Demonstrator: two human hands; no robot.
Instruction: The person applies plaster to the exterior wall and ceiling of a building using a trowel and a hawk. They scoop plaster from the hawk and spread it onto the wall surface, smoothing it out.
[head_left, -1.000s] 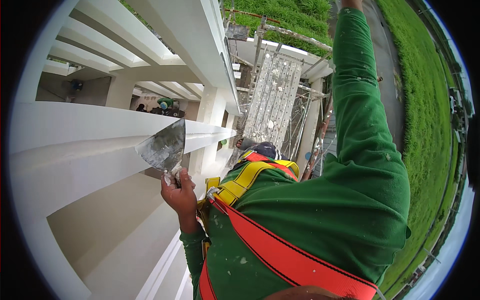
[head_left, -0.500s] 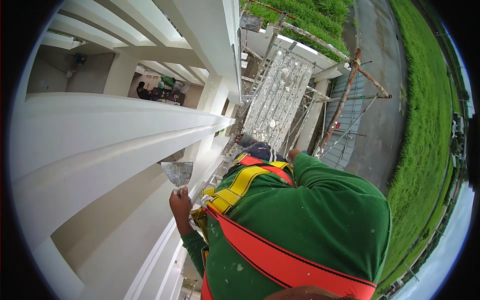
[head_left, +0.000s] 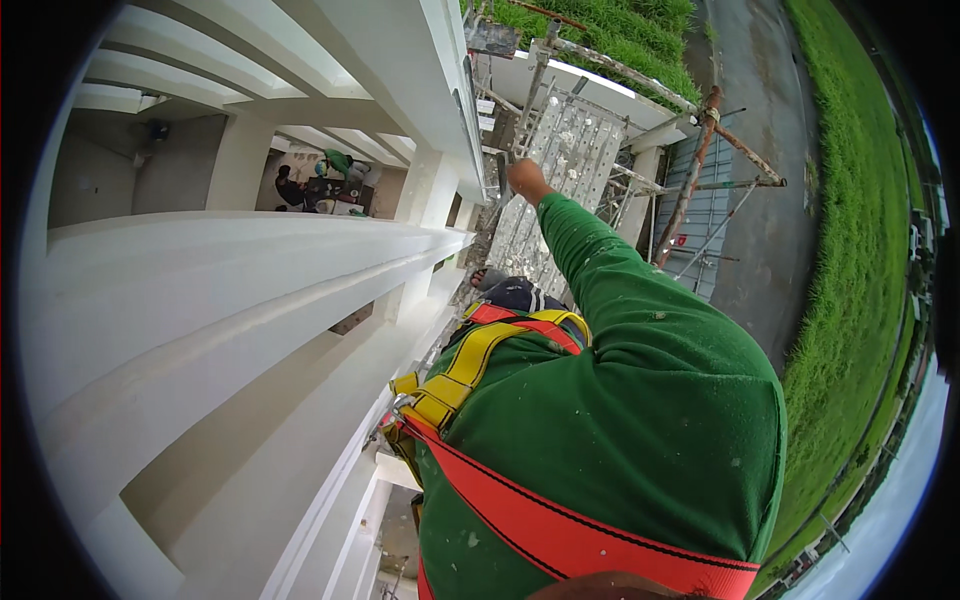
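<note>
My right hand (head_left: pixel 527 180) reaches forward in a green sleeve over the perforated scaffold platform (head_left: pixel 560 240). Its fingers are closed; a narrow dark shape shows beside them, and I cannot make out what, if anything, they hold. My left hand is out of sight, as is the putty knife. Below me are my green shirt and a red and yellow harness (head_left: pixel 465 370), with one sandalled foot (head_left: pixel 485 280) on the platform.
White beams and walls (head_left: pixel 200 310) line my left, with people (head_left: pixel 290 185) working below in an opening. Rusty scaffold tubes (head_left: pixel 690 180) rise at the right beside corrugated sheeting, a grey road (head_left: pixel 750 260) and grass. A low white parapet (head_left: pixel 610 80) crosses beyond the platform.
My right hand has come into clear view, extended forward over the platform. My left hand, earlier holding a putty knife beside the beam, has dropped out of view.
</note>
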